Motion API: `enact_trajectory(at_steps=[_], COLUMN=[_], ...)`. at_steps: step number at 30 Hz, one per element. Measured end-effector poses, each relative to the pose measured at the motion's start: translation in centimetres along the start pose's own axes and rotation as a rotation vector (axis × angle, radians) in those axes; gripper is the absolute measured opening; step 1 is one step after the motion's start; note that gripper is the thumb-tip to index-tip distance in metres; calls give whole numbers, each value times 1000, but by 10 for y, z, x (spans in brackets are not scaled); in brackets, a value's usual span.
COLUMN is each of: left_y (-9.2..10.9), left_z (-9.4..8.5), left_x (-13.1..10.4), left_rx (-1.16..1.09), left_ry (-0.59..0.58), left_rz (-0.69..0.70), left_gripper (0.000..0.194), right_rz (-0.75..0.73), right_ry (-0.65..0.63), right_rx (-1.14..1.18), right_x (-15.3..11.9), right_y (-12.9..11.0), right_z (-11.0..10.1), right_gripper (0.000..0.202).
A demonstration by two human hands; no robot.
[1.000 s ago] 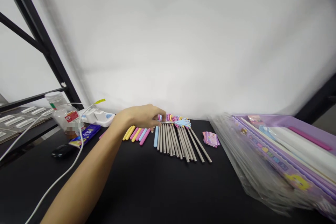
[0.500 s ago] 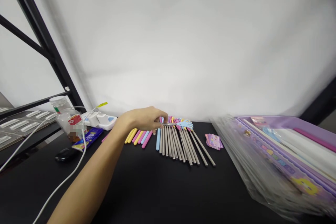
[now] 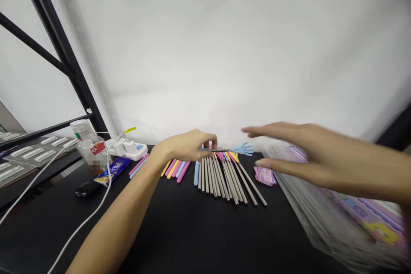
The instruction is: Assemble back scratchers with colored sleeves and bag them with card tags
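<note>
My left hand [image 3: 189, 145] pinches a metal rod tipped with a small light-blue plastic hand [image 3: 242, 149], held level above the row of sticks. Beneath and right of it, several metal rods [image 3: 224, 180] with coloured hand-shaped ends fan out on the black table [image 3: 192, 231]. My right hand [image 3: 295, 150], blurred, hovers at the right with thumb and fingers apart, holding nothing. Pink, yellow and blue handles [image 3: 178, 169] lie left of the rods. A small stack of pink cards [image 3: 265, 176] sits at their right.
Clear plastic sleeves and purple printed packaging [image 3: 353, 218] fill the right side. At the left are a plastic jar [image 3: 93, 147], a black mouse [image 3: 87, 189], a blue packet [image 3: 117, 169], a white power strip [image 3: 135, 150] and a white cable [image 3: 93, 218].
My right hand has come into view from the right. My left hand has lifted the blue-tipped rod slightly and moved it right. The camera view has shifted a little.
</note>
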State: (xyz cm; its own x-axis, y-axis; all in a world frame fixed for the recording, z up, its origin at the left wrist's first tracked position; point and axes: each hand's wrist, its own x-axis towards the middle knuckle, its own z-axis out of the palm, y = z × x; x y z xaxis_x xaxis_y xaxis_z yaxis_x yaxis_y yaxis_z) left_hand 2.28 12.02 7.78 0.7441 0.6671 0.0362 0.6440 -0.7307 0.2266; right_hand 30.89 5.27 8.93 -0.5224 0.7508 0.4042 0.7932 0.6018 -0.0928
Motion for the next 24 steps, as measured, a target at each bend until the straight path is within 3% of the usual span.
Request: enact_trajectory(at_steps=[2, 3, 7, 10, 12, 16, 21, 24], left_y=[1, 1, 0, 3, 6, -4, -47, -53], left_z=[1, 2, 7, 10, 11, 4, -15, -13], left_x=[2, 2, 5, 9, 11, 1, -33, -33], left_rx=[6, 2, -67, -150, -158, -105, -203, -79], left_ry=[39, 49, 62, 61, 73, 34, -154, -134], left_rz=[7, 5, 21, 52, 91, 113, -245, -260], left_gripper=[24, 24, 24, 25, 25, 24, 15, 17], right_rz=[-70, -52, -29, -46, -35, -4, 217, 258], right_ry=[-174, -195, -91, -123, -137, -173, -296, -298], right_rx=[39, 44, 23, 87, 115, 129, 54, -16], right_x=[18, 26, 46, 51, 52, 47, 28, 24], right_y=[-4, -5, -6, -7, -7, 10, 61, 72], right_z=[20, 31, 62, 73, 77, 80, 62, 53], right_gripper=[65, 65, 48, 36, 40, 51, 59, 60])
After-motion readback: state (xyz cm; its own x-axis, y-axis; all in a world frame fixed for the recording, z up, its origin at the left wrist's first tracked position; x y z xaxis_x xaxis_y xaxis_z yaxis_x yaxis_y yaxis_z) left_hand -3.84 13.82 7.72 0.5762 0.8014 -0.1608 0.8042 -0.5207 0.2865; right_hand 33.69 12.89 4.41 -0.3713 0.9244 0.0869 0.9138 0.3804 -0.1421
